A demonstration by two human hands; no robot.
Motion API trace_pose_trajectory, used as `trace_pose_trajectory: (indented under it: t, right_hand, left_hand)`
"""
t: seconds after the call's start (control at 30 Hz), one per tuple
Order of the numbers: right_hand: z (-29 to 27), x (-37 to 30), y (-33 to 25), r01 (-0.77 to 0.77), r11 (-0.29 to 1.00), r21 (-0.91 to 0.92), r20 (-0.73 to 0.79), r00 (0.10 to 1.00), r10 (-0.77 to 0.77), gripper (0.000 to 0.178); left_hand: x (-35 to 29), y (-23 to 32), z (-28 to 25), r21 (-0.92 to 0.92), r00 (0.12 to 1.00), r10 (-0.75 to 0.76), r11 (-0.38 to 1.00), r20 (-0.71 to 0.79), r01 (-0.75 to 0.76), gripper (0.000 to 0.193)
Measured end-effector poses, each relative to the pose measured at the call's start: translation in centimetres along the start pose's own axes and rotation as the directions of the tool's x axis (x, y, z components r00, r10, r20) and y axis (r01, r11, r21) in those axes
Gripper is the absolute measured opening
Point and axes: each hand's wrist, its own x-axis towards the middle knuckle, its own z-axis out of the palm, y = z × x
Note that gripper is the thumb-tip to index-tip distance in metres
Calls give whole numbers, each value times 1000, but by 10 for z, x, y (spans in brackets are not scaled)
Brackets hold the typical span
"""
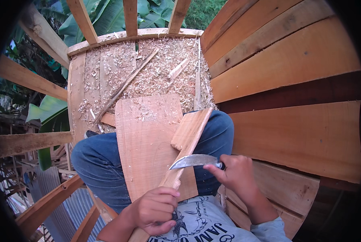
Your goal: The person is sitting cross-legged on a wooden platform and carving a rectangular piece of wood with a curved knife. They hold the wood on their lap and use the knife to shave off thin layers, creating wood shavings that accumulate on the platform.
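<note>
My left hand [158,209] is closed around the narrow part of a paddle-shaped piece of wood [191,128], whose wide end points away from me. My right hand [237,171] grips a knife [194,161] by its dark handle, mostly covered by the fingers. The knife's curved, worn blade lies across the narrow part of the wood, just ahead of my left hand, with its tip to the left. Beneath the wood, a broad flat board [148,141] rests over my lap, between my knees. A few shavings lie on the board's far end.
Wood shavings [156,64] cover the plank floor ahead, with a long stick [126,86] and a short offcut [178,69] among them. A plank wall [285,68] stands close on my right. Open wooden slats [31,76] and a curved floor edge border the left and far sides.
</note>
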Motion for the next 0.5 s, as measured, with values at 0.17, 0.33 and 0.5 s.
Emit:
trace_pose_trajectory:
  t: [0.17, 0.33, 0.5]
  right_hand:
    - [-2, 8, 8, -21, 997, -72, -51, 999, 18, 65]
    - [-4, 13, 29, -214, 969, -126, -171, 967, 191, 68]
    - [-38, 9, 25, -360, 933, -31, -24, 933, 359, 70]
  left_hand:
    - [4, -2, 0, -3, 1000, 14, 1000, -3, -14, 27]
    - [4, -1, 1, 27, 999, 31, 999, 34, -32, 27]
    - [-4, 6, -1, 31, 999, 29, 999, 28, -30, 26]
